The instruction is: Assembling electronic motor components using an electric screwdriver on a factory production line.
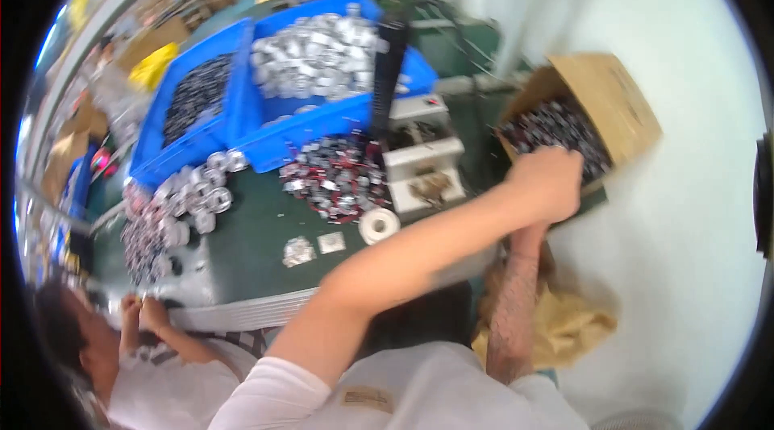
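My left arm reaches across to the right. My left hand (550, 182) is closed in a fist at the near edge of an open cardboard box (617, 95); what it holds, if anything, is hidden. Many small dark and reddish parts (564, 132) fill the box, right by that hand. My right hand (528, 235) is just below the left one, with its fingers out of sight behind it. Left of my forearm lies a heap of similar small dark red and silvery parts (334, 176) on the green table (250, 257).
A white-grey bench device (423, 160) stands beside the heap, near a white tape roll (378, 226). Blue bins hold white round parts (318, 55) and black parts (197, 99). Loose white rings (193, 196) lie at left. A co-worker (153, 373) sits at lower left, hands at the table edge.
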`<state>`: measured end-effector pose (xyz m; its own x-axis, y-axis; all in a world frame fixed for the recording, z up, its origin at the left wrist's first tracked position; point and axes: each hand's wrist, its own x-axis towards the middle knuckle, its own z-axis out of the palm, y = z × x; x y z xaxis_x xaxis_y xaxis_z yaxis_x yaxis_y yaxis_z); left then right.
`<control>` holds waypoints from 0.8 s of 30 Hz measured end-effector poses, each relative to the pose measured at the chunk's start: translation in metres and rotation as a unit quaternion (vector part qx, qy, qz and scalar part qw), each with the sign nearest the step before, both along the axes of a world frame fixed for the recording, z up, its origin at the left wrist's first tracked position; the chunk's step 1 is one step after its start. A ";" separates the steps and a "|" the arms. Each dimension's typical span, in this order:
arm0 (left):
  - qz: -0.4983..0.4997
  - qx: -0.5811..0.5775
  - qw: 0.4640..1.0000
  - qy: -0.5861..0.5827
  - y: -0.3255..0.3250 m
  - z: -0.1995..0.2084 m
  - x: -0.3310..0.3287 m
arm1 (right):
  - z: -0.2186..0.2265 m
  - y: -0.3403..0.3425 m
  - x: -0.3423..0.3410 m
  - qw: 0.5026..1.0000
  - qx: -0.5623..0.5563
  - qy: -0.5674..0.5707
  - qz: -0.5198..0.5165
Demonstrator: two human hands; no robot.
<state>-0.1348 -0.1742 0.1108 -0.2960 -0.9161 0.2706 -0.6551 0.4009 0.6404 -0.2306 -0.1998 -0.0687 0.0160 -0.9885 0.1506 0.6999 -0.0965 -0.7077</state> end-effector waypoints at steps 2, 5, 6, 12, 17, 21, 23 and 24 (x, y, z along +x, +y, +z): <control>0.038 0.080 0.992 -0.092 -0.056 -0.019 -0.022 | -0.022 -0.023 -0.009 0.977 0.032 0.163 -0.136; 0.135 0.128 0.974 -0.130 -0.124 -0.077 -0.043 | -0.022 -0.022 -0.001 0.968 0.105 0.157 -0.163; 0.182 0.139 0.961 -0.153 -0.137 -0.084 -0.040 | -0.025 -0.029 0.002 0.961 0.086 0.189 -0.181; 0.239 0.202 0.946 -0.085 -0.174 -0.131 -0.024 | -0.044 -0.061 0.007 0.933 0.077 0.266 -0.230; 0.253 0.217 0.943 -0.013 -0.188 -0.146 -0.036 | -0.023 -0.087 0.001 0.892 0.050 0.376 -0.245; 0.262 0.236 0.935 0.023 -0.194 -0.154 -0.025 | -0.005 -0.072 -0.004 0.920 0.024 0.342 -0.190; 0.249 0.237 0.939 0.015 -0.186 -0.136 -0.032 | 0.002 -0.038 -0.017 0.905 0.040 0.374 -0.197; 0.255 0.240 0.937 -0.006 -0.184 -0.136 -0.028 | -0.002 -0.024 -0.014 0.907 0.039 0.374 -0.189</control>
